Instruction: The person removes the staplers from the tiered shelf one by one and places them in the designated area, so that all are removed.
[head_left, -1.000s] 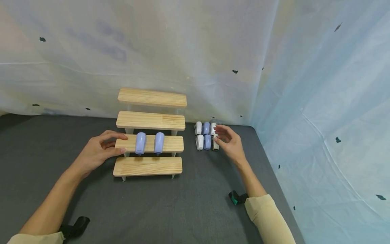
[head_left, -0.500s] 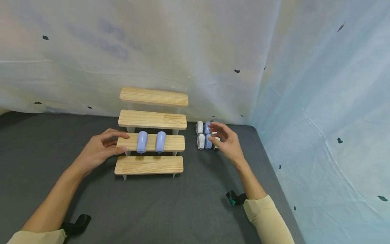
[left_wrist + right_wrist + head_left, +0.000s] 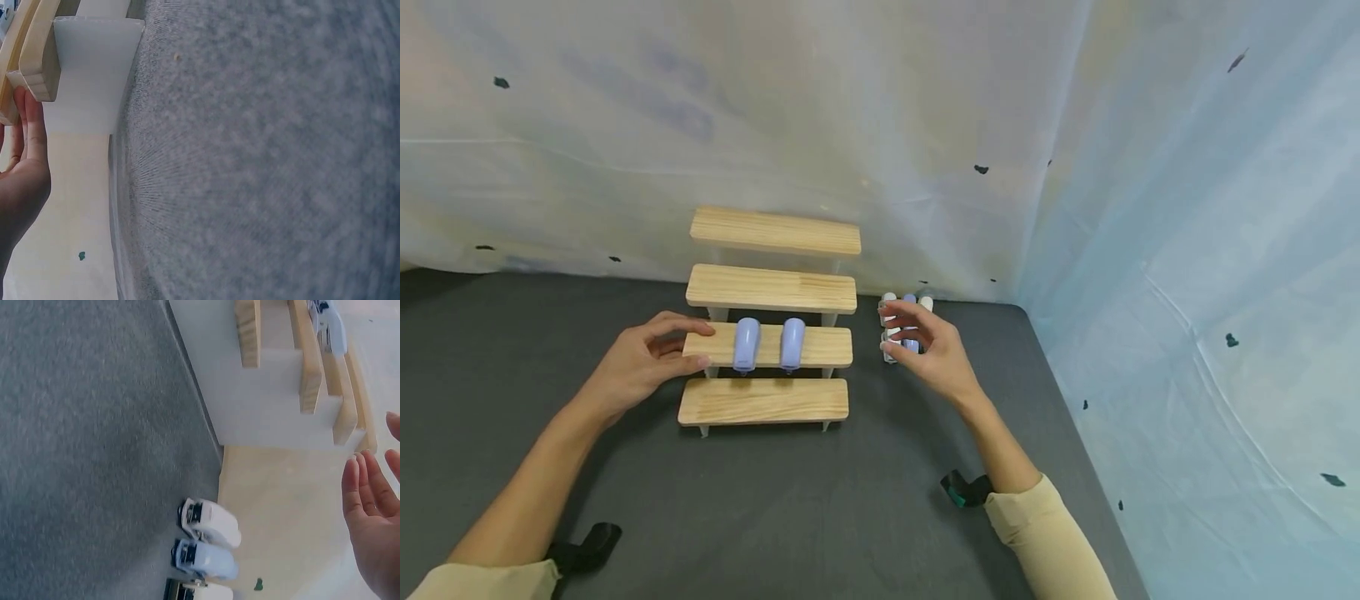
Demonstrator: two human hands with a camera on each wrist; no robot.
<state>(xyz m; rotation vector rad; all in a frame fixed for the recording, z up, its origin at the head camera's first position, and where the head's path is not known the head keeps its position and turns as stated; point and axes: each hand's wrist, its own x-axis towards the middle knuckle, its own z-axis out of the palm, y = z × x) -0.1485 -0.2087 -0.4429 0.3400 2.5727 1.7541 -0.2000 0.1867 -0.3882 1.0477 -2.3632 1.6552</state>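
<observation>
A four-step wooden display stand [image 3: 763, 400] has two light-blue mini staplers [image 3: 747, 343] side by side on its second step from the bottom. My left hand [image 3: 636, 367] holds the left end of that step between thumb and fingers; the left wrist view shows the fingertips [image 3: 34, 103] against the board ends. To the stand's right, my right hand [image 3: 934, 358] hovers over a small group of staplers, thumb and fingers apart, nothing between them. It hides part of the group. The right wrist view shows a white stapler [image 3: 212, 522] and a blue stapler [image 3: 206, 559] in the front row.
Dark grey cloth [image 3: 760, 508] covers the table. A pale sheet [image 3: 850, 125] hangs behind the stand, and a bluish sheet [image 3: 1187, 292] runs along the right side. A black wrist mount [image 3: 966, 489] sits on the right forearm, another mount [image 3: 586, 546] on the left.
My right hand has shifted left across the stapler group, from its right column toward the left one, still empty. The left hand stays on the step, and the two staplers there have not moved.
</observation>
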